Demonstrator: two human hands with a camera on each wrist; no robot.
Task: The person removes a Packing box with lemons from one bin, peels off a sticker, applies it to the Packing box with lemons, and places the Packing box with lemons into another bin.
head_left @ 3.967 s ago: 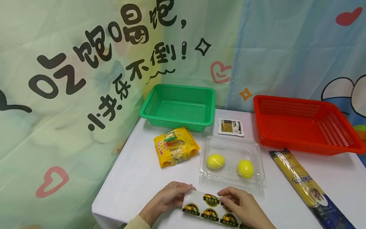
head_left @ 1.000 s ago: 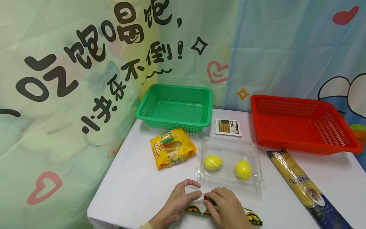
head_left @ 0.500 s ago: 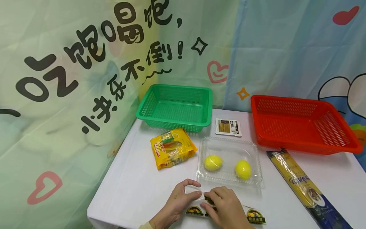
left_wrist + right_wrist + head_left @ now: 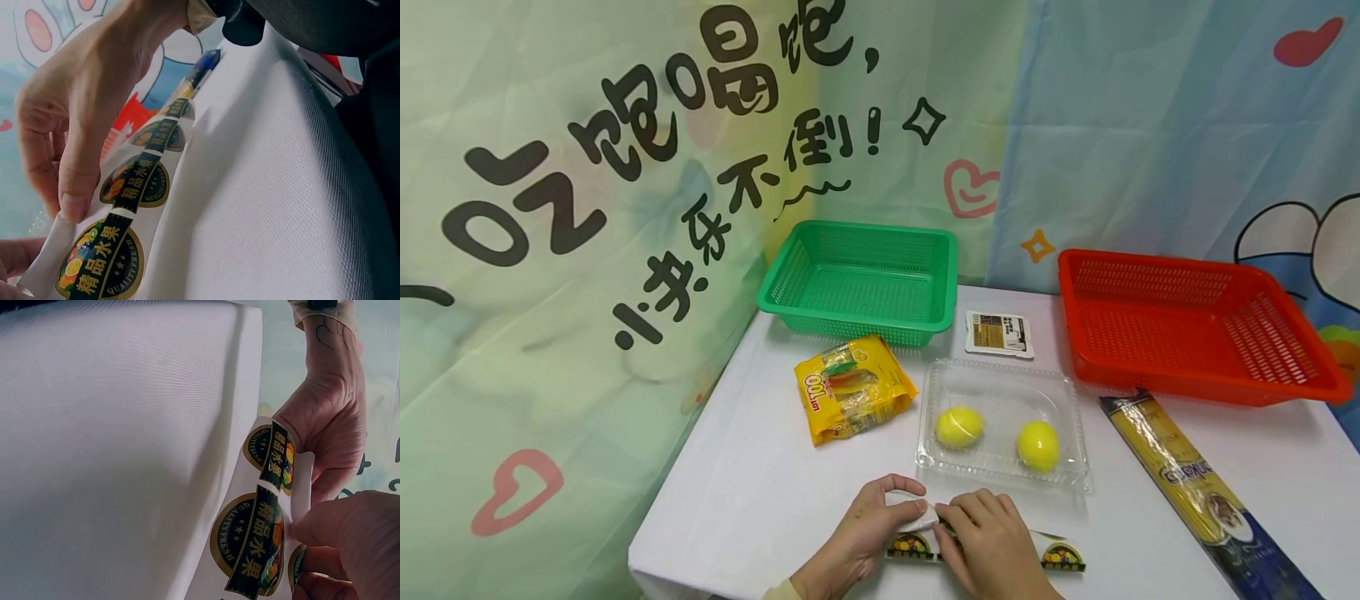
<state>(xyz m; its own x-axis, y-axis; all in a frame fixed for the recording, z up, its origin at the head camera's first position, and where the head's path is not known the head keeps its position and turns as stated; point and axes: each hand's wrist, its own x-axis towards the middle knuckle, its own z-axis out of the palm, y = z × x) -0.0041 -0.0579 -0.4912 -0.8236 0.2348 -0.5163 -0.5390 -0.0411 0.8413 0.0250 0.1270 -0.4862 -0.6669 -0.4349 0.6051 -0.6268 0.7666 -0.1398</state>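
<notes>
One sticker sheet point(image 4: 134, 184) | hands: left hand point(image 4: 867, 527) and right hand point(image 4: 992, 543) pinching it | clear box point(image 4: 998, 396) just beyond

The right hand point(image 4: 994, 543) covers the middle of the sticker sheet point(image 4: 1062, 557), the head view's lower edge crops the long packet point(image 4: 1198, 487), and print on the white sachet point(image 4: 998, 334) is illegible.

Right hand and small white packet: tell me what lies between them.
The clear plastic container, with two yellow rounded items inside, lies between the right hand and the small white packet, as the head view shows.
</notes>
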